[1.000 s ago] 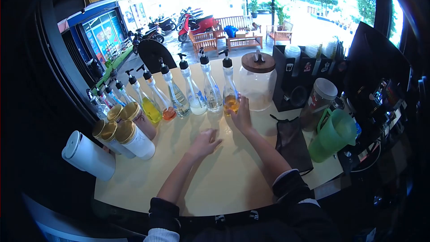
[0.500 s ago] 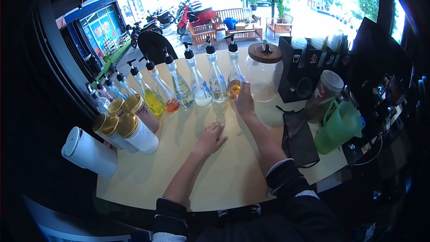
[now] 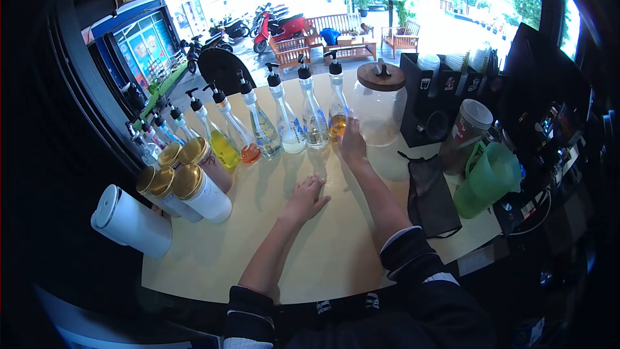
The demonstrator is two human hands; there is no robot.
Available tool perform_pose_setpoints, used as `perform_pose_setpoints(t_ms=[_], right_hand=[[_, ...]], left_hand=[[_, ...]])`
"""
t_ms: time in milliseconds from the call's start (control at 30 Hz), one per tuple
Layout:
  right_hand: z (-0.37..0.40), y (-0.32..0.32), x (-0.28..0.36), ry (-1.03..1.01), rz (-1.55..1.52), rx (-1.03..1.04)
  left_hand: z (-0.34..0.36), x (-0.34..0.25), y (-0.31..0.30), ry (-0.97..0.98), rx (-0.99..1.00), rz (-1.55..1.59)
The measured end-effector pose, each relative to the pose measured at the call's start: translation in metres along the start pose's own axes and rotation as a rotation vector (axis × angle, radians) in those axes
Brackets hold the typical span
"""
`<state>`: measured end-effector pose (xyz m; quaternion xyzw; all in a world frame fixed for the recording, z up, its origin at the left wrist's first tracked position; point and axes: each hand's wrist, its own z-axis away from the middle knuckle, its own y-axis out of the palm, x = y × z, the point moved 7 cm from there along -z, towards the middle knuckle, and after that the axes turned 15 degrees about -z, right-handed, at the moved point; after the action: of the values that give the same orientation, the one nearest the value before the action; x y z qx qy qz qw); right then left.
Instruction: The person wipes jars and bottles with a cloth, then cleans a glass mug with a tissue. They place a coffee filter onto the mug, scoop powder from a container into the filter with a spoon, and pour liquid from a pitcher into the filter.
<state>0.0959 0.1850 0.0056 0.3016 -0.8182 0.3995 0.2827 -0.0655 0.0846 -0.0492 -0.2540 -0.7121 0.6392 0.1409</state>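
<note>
My right hand [image 3: 352, 144] is wrapped against the right side of a clear pump bottle [image 3: 337, 100] with amber liquid low inside and a black pump top. That bottle stands upright at the right end of a row of pump bottles. Flat on the table [image 3: 310, 245], my left hand [image 3: 305, 198] rests with its fingers loosely spread and nothing in it. Nearest to it along the row are a bottle of clear liquid [image 3: 315, 119] and one with whitish liquid [image 3: 292, 132]. Just right of my right hand stands a large glass jar [image 3: 381, 113] with a wooden lid.
Several gold-lidded canisters [image 3: 208, 197] and a white lidded jug [image 3: 135, 223] stand at left. On the right are a dark cloth pouch [image 3: 431, 197], a green pitcher [image 3: 489, 181], a clear lidded container [image 3: 470, 129] and a black cup organizer [image 3: 416, 100].
The whole view has shifted very slightly. Both hands stay in place, the right one still at the amber bottle and the left one on the table.
</note>
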Motion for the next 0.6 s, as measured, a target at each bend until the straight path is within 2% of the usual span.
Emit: perform_pose_setpoints(t_ms=[133, 200, 233, 300, 367, 433, 500, 567, 600], right_hand=[[0.014, -0.022, 0.003, 0.013, -0.099, 0.086], [0.033, -0.042, 0.015, -0.234, -0.113, 0.191], [0.046, -0.061, 0.014, -0.231, -0.101, 0.188], [0.078, -0.098, 0.010, -0.256, -0.036, 0.343], [0.100, -0.139, -0.016, -0.243, 0.048, 0.317], [0.118, -0.162, -0.070, -0.039, 0.282, 0.340], [0.141, -0.166, -0.115, 0.073, 0.452, 0.338], [0.151, -0.152, -0.103, 0.084, 0.484, 0.383], [0.153, -0.147, -0.095, 0.116, 0.524, 0.414]], left_hand=[[-0.001, 0.001, 0.003, -0.015, 0.028, -0.007], [-0.001, 0.001, 0.002, -0.012, 0.029, 0.001], [0.000, 0.001, 0.002, -0.021, 0.032, 0.006], [0.000, 0.002, 0.002, -0.016, 0.021, 0.017], [-0.001, 0.001, 0.005, -0.024, 0.009, 0.030], [0.002, 0.004, 0.007, -0.019, 0.010, 0.055], [0.013, -0.005, -0.004, 0.001, -0.036, 0.049], [0.030, -0.015, -0.025, 0.013, -0.086, 0.040], [0.043, -0.022, -0.037, 0.045, -0.035, 0.165]])
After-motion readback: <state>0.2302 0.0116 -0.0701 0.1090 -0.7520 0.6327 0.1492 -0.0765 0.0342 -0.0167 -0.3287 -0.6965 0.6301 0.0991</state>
